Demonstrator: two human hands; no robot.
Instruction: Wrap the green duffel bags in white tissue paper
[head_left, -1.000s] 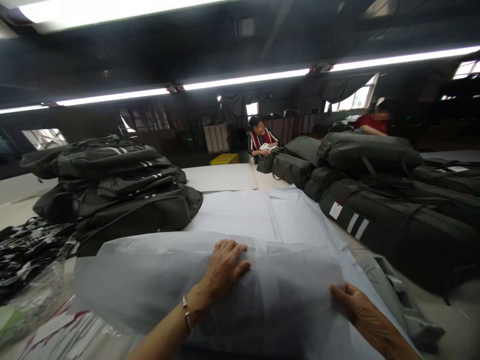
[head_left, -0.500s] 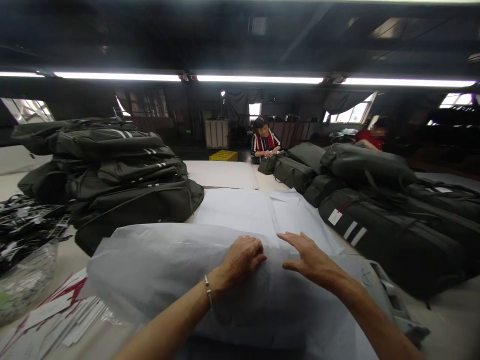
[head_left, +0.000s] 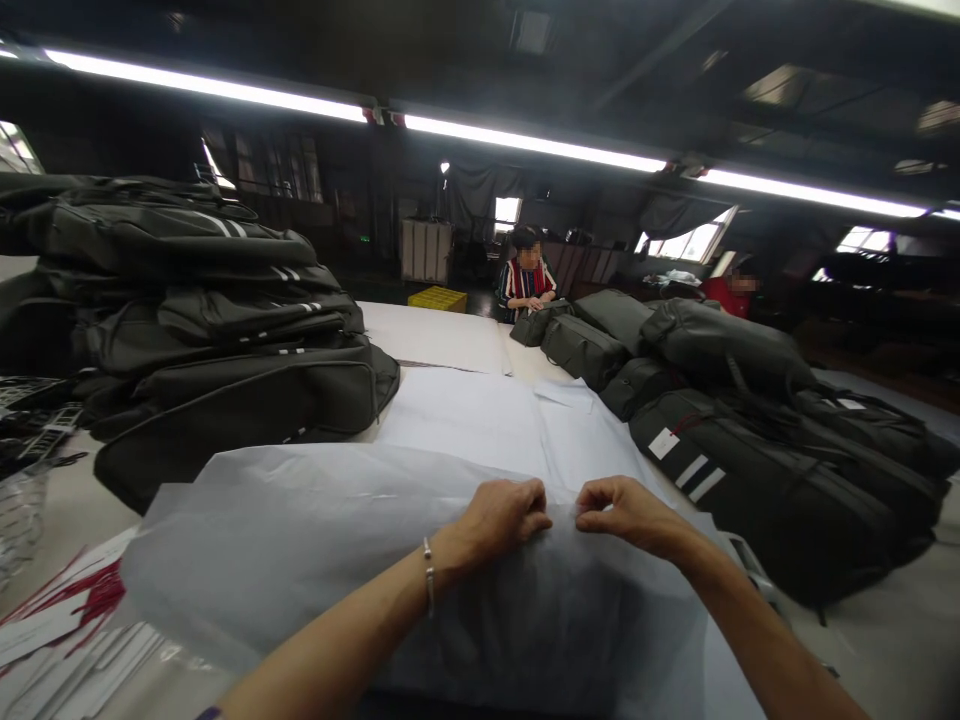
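A thin, translucent white sheet [head_left: 315, 540] lies in front of me over something dark that shows faintly through it. My left hand [head_left: 510, 512], with a bracelet at its wrist, is closed in a pinch on the sheet's upper part. Just to its right my right hand [head_left: 619, 510] is also closed, thumb and forefinger pressed together on the sheet. A small gap separates the two hands. Beyond them, white paper sheets [head_left: 465, 415] are spread flat on the table.
Dark bags [head_left: 225, 300] are piled at the left; more dark bags [head_left: 772, 480] line the right, one with a white tag [head_left: 664, 443]. Tags with red cords [head_left: 97, 600] lie at lower left. A person [head_left: 527, 275] works at the table's far end, near a yellow crate [head_left: 437, 298].
My right hand has closed from spread fingers into a pinch on the sheet. My left hand has shifted slightly right in view. The camera view has tilted.
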